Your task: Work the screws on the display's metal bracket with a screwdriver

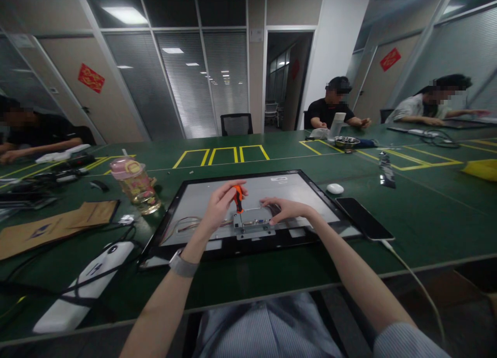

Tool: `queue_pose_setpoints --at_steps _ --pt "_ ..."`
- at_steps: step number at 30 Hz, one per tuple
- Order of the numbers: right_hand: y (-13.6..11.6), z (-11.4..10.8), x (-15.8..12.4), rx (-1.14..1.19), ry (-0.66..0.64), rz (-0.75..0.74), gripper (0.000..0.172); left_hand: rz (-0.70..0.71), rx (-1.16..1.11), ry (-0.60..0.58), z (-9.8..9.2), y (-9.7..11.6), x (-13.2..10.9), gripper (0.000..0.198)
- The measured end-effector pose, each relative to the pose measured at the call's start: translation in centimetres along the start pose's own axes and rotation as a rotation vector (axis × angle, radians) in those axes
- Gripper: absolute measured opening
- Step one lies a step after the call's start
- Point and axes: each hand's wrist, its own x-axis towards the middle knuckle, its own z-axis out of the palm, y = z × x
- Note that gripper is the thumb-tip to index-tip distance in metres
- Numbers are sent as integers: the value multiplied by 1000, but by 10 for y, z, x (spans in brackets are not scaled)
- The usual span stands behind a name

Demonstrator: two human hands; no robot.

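Observation:
My left hand [220, 203] is closed around the orange and black handle of a screwdriver [238, 198]. The tool stands upright, its shaft pointing down at the left end of a metal bracket [254, 224] with connector ports along its front. My right hand [286, 209] rests at the bracket's right side, fingers apart, thumb near its front corner. Whether it grips the bracket or only steadies it is hard to see. Beneath both hands lies a flat display panel [310, 203] with a black frame and grey back. Thin wires [185, 224] run across its left part.
A phone [364, 218] with a cable and a white earbud case [335, 189] lie right of the panel. To the left are a drink bottle [135, 184], a paper bag [58, 226] and a white power bank [87, 285] with black cords. Several people sit across the table.

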Motion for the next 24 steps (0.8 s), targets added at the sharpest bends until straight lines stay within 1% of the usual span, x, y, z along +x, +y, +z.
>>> queue_pose_setpoints --at_steps 2,5,7,9,11,13,15,17,20,22,24 --pt "1 0 0 0 1 0 75 -1 -30 -6 0 2 0 26" --pt "1 0 0 -9 -2 3 75 33 2 -28 -2 3 -1 22" --pt "2 0 0 -11 -5 -2 75 6 -1 -79 -2 2 -1 25" --pt "3 0 1 -13 -9 -7 76 -26 33 -90 -2 1 -1 29" --pt "3 0 1 -20 -9 -7 76 9 135 -35 0 1 0 27" --pt "3 0 1 -28 -6 -6 76 90 243 35 1 1 0 22" --pt "2 -1 0 -28 -8 -3 77 134 295 73 2 1 1 17" --pt "1 -1 0 -25 -13 1 77 125 253 72 1 0 1 19" --pt "1 -1 -1 -13 -16 5 77 57 127 35 0 -1 0 29" --pt "0 -1 -1 -4 -14 8 77 55 166 51 1 1 -1 26" --pt "-1 0 -1 -1 -6 8 76 114 261 92 2 4 -1 18"
